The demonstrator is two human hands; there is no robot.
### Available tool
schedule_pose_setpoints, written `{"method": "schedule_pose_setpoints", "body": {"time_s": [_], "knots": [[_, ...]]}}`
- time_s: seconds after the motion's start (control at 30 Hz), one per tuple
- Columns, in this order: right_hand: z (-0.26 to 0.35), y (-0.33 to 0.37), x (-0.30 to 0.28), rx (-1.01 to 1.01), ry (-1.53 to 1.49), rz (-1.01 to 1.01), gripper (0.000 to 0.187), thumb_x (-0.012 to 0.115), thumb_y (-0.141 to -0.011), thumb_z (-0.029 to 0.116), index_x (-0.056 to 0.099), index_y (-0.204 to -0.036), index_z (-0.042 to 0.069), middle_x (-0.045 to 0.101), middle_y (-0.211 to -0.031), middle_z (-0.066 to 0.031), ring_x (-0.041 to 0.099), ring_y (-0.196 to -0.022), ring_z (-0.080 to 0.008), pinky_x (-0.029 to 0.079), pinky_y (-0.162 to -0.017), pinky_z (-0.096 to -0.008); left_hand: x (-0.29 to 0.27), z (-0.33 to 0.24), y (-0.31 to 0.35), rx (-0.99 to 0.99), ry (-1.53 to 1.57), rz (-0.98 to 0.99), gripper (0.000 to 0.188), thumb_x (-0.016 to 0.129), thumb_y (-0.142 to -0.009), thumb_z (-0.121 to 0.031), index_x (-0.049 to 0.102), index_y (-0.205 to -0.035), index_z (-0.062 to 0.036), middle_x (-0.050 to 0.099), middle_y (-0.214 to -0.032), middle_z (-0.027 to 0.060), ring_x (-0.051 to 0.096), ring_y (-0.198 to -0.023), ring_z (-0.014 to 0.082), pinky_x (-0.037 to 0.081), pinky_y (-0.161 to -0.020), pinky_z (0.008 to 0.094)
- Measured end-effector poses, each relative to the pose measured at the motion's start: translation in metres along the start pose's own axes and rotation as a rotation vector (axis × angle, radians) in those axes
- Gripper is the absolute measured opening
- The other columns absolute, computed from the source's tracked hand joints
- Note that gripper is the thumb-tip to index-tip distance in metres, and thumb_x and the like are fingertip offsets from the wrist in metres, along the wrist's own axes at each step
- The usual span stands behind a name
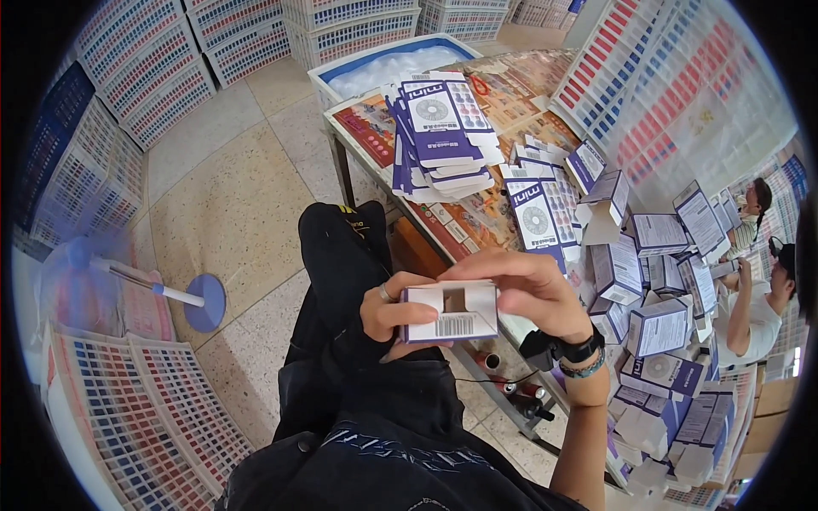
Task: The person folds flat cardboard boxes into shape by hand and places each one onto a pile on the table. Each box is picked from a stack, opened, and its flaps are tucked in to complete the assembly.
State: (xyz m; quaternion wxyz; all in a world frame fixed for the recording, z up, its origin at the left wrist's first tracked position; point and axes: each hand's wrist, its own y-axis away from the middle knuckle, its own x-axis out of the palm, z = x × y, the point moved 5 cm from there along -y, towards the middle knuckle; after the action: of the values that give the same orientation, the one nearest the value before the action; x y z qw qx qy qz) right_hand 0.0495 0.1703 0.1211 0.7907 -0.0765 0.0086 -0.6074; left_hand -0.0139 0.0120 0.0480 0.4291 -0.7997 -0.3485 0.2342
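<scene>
Single head-worn fisheye view, looks steeply down over lap, close above left hand (385, 317) and right hand (527, 294). Table (477, 223) runs up right side, floor (230, 196) left (straight edges bow near rim).

Looks like a packing workroom or small warehouse: a long work table (375, 128) heaped with flat purple-and-white printed cartons (443, 136) and folded-up small white and purple boxes (656, 328), stacked white plastic lattice crates (153, 68) along the tiled floor (230, 204), sheets of colour swatches (145, 417) piled about, co-workers (754, 298) seated nearby
</scene>
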Motion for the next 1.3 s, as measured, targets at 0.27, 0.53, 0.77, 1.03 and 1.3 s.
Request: {"method": "schedule_pose_setpoints", "body": {"time_s": [0.27,0.53,0.77,1.03,1.3], "knots": [[0.019,-0.006,0.013,-0.194,0.533,-0.012,0.035,0.067,-0.084,0.0,0.068,-0.118,0.003,0.068,-0.115,-0.0145,0.064,-0.105,-0.0266,0.048,-0.089,-0.0364,0.0,-0.002,-0.002,-0.011,-0.027,0.031,0.065,0.092,-0.063,-0.019,0.051,-0.114,-0.0196,0.064,-0.101,0.0199,0.071,-0.082,0.0308,0.058,-0.062,0.0342],[0.01,-0.004,0.022,-0.204,0.608,-0.081,0.023,0.076,-0.075,0.006,0.078,-0.098,0.007,0.071,-0.109,-0.0142,0.066,-0.095,-0.0238,0.049,-0.085,-0.0351,0.002,0.003,0.007,0.067,0.016,-0.046,0.072,0.091,-0.066,-0.017,0.041,-0.117,-0.0135,0.064,-0.1,0.0253,0.071,-0.085,0.0363,0.06,-0.066,0.0349],[0.014,-0.004,0.011,-0.236,0.642,-0.162,0.021,0.075,-0.076,0.001,0.076,-0.097,0.005,0.073,-0.102,-0.0123,0.069,-0.083,-0.0214,0.052,-0.07,-0.0302,0.005,0.005,0.008,-0.015,-0.035,-0.037,0.07,0.091,-0.066,-0.019,0.042,-0.117,-0.0107,0.064,-0.101,0.023,0.071,-0.085,0.0347,0.059,-0.065,0.0353],[0.018,0.001,0.011,-0.184,0.627,-0.126,0.022,0.078,-0.078,0.009,0.075,-0.099,0.005,0.072,-0.106,-0.0153,0.072,-0.092,-0.0224,0.054,-0.066,-0.026,0.0,-0.004,-0.003,-0.001,-0.049,0.054,0.07,0.09,-0.067,-0.02,0.042,-0.116,-0.0146,0.064,-0.1,0.021,0.071,-0.084,0.0328,0.059,-0.065,0.035],[0.032,0.01,0.026,-0.275,0.962,-0.143,0.039,0.086,-0.061,0.009,0.072,-0.096,0.002,0.066,-0.12,-0.015,0.067,-0.106,-0.0296,0.056,-0.087,-0.0358,-0.013,-0.002,-0.001,0.013,-0.16,0.066,0.073,0.093,-0.062,-0.019,0.039,-0.112,-0.0132,0.064,-0.102,0.0228,0.07,-0.089,0.0323,0.058,-0.07,0.035]]}}
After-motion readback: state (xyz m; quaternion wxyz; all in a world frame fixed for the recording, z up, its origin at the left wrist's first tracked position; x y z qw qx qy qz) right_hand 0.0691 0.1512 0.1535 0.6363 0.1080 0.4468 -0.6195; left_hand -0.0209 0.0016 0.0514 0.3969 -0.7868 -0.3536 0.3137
